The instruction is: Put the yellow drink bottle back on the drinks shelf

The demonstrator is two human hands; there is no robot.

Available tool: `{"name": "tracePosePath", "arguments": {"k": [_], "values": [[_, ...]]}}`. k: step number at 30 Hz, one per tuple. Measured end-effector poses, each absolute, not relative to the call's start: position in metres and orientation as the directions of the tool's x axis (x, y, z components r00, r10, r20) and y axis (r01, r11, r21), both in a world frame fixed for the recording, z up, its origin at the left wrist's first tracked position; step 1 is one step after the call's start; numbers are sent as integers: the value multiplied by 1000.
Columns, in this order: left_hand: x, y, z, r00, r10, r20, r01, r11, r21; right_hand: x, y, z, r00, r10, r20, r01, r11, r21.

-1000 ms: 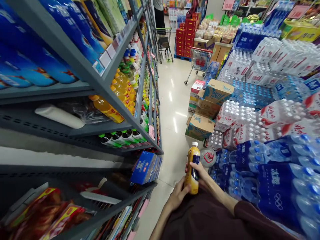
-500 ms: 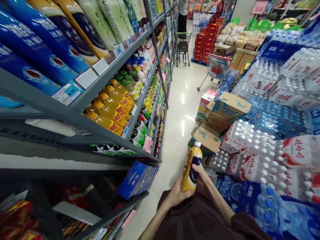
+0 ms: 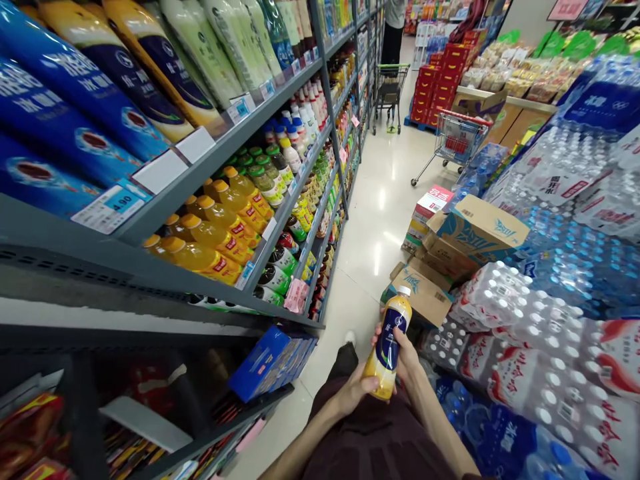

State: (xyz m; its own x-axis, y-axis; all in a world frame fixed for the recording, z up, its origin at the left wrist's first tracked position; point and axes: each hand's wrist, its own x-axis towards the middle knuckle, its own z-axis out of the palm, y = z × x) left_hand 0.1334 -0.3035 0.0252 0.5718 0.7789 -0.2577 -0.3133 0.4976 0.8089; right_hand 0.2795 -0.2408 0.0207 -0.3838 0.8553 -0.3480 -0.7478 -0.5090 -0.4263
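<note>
1. I hold a yellow drink bottle [image 3: 389,347] in front of my body, low in the middle of the aisle.

2. My left hand [image 3: 356,390] is wrapped around the bottom part of the bottle. My right hand [image 3: 407,353] is closed around its side, over the dark blue label. Both hands grip the same bottle.

3. The bottle leans a little, with its white cap [image 3: 403,291] up and pointing away from me.

4. A second ago the bottle stood a bit straighter. Now it tips more to the right. My hands have stayed on it the whole time.

5. My view has turned too. The grey shelf [image 3: 210,160] on my left now shows more. I can see the row of orange drinks [image 3: 215,233] better than before, and the big bottles on the top shelf [image 3: 150,60].

6. I think this means the bottle has not been put anywhere yet. It is not on a shelf and not in a cart.

7. On my right are piles of packed water bottles [image 3: 525,313] and some cardboard boxes [image 3: 475,230].

8. Far down the aisle stands a red shopping cart [image 3: 457,143], well apart from me. A person [image 3: 395,27] stands even farther off by a green cart.
</note>
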Motion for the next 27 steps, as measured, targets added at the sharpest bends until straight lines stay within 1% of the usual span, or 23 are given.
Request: {"name": "tracePosePath", "arguments": {"k": [4,8,11,14,16,18,23,25,27], "values": [[132,-289,16,551,779,-300,-293,517,804,275,-225,15,-378,852,-363,-767,-507,-392],[124,-260,15,505,794,-338,-218,496,841,265,-196,15,-362,874,-324,-795,-471,-382],[116,-229,19,477,838,-265,-168,383,908,255,-165,24,-361,876,-318,-793,-468,-389],[105,-194,27,381,905,-187,-51,223,974,243,-127,40,-360,869,-338,-761,-484,-433],[98,-172,31,340,924,-178,36,176,984,234,-102,51,-354,876,-327,-745,-475,-468],[89,-153,33,339,924,-179,71,164,984,225,-80,59,-347,886,-306,-743,-459,-488],[65,-118,28,384,908,-170,75,153,985,202,-45,63,-348,893,-287,-751,-448,-484],[53,-107,23,419,893,-165,27,169,985,194,-39,63,-334,894,-299,-756,-444,-482],[41,-98,17,461,874,-156,-65,208,976,187,-34,62,-318,895,-312,-758,-438,-484]]}}
